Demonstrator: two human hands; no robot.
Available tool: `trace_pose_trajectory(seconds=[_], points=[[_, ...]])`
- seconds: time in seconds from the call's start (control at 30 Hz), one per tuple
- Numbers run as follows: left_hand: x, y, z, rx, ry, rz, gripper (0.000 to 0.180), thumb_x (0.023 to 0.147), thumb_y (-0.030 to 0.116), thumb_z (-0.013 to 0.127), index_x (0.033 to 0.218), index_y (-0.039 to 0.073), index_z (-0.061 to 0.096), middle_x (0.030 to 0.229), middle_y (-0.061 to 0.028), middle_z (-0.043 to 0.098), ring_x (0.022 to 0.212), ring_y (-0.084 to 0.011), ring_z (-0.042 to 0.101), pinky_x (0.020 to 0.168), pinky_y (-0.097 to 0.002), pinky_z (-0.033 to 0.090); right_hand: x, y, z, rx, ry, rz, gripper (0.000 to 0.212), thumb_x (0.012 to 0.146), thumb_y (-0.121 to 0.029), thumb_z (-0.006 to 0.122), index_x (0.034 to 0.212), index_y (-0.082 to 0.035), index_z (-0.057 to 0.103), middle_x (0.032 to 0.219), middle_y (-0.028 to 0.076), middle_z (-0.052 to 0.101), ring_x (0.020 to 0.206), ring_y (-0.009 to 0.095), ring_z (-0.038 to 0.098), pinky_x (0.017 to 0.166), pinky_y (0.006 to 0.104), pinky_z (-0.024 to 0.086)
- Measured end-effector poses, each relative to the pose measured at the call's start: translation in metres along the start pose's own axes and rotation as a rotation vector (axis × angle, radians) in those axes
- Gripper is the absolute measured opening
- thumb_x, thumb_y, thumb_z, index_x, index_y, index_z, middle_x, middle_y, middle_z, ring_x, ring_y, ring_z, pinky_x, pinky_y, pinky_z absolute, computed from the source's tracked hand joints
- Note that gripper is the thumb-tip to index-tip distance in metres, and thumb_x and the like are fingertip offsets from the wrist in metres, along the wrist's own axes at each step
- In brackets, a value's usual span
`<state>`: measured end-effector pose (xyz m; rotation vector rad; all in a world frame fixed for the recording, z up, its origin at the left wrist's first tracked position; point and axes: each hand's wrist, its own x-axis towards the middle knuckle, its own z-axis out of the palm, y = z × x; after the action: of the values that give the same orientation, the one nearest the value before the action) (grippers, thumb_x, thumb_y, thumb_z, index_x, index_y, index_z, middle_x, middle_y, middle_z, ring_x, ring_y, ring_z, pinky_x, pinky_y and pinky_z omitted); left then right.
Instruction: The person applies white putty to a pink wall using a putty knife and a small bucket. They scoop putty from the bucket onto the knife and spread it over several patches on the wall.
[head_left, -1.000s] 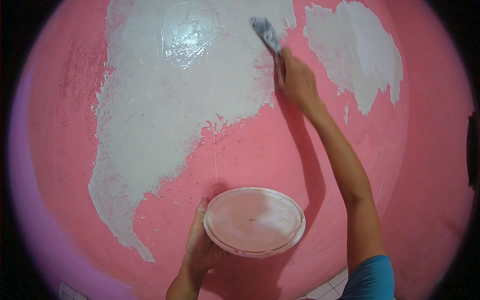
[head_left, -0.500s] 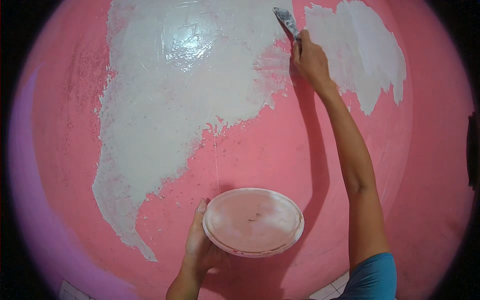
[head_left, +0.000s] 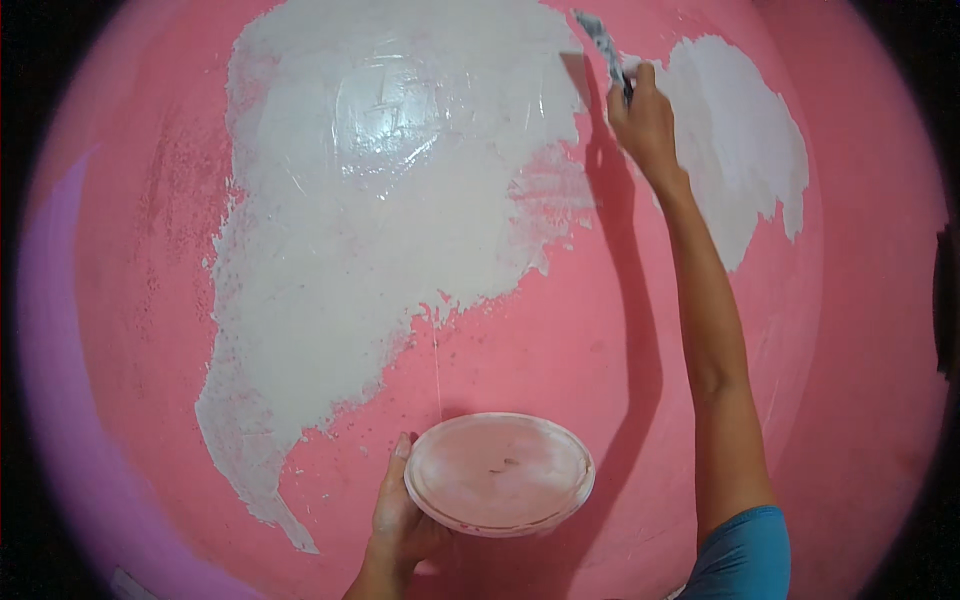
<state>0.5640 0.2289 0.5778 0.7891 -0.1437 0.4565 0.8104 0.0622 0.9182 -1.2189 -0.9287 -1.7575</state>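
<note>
My right hand [head_left: 645, 125] is raised at the upper right, closed round the handle of a putty knife [head_left: 602, 48]. The knife's blade is smeared with pale filler and points up and to the left, by the right edge of a large whitish filler patch [head_left: 330, 230] on the pink wall [head_left: 520, 350]. Whether the blade touches the wall I cannot tell. Low in the middle, my left hand [head_left: 403, 515] grips a round, whitish lid [head_left: 500, 470] by its left edge, thumb up at the rim. Small dark marks and pale smears show on the lid's face.
A second, smaller filler patch [head_left: 735, 140] covers the wall to the right of the knife. Purple paint [head_left: 60, 350] runs along the left side. My arm's shadow [head_left: 630, 290] falls on the pink wall. A dark object [head_left: 945, 300] stands at the far right edge.
The putty knife and my right hand have shifted slightly right, off the large patch's edge. The view has tilted up a little, so wall and lid sit lower. Both grips are unchanged.
</note>
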Motion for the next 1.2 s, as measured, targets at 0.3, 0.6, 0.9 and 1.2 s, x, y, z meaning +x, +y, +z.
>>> trace_pose_trajectory(seconds=[0.3,0.6,0.9,1.2], points=[[-0.006,0.000,0.007,0.197,0.076,0.018,0.066,0.095,0.055,0.023,0.132,0.004,0.042,0.130,-0.0165,0.049,0.118,-0.0302,0.048,0.101,-0.0446,0.038,0.060,0.025,0.049,-0.078,-0.059,-0.108,0.025,0.086,-0.014,0.050,0.099,0.005,0.041,0.081,0.031,0.060,0.081,0.046,0.060,0.071,0.0515,0.047],[-0.010,-0.009,0.010,0.180,0.089,-0.062,0.066,0.094,0.057,0.025,0.133,0.006,0.042,0.131,-0.0166,0.048,0.118,-0.0305,0.049,0.098,-0.0451,0.042,-0.003,0.021,0.030,-0.191,-0.134,-0.106,0.022,0.085,-0.014,0.052,0.097,0.001,0.042,0.072,0.026,0.061,0.070,0.044,0.061,0.063,0.0524,0.048],[-0.019,-0.026,-0.006,0.216,0.012,-0.084,0.068,0.095,0.057,0.024,0.135,0.004,0.039,0.131,-0.0169,0.047,0.118,-0.0302,0.049,0.098,-0.0443,0.042,-0.148,-0.018,-0.043,-0.335,-0.345,-0.112,0.018,0.085,-0.012,0.054,0.095,-0.004,0.041,0.060,0.018,0.057,0.057,0.038,0.059,0.048,0.0488,0.042],[-0.017,-0.016,0.002,0.146,-0.013,-0.097,0.069,0.095,0.057,0.022,0.136,0.003,0.037,0.132,-0.0174,0.046,0.119,-0.0299,0.048,0.099,-0.0447,0.042,0.001,0.001,0.011,-0.152,0.018,-0.230,0.020,0.083,-0.014,0.056,0.095,-0.002,0.044,0.069,0.021,0.059,0.067,0.042,0.058,0.058,0.0500,0.044]])
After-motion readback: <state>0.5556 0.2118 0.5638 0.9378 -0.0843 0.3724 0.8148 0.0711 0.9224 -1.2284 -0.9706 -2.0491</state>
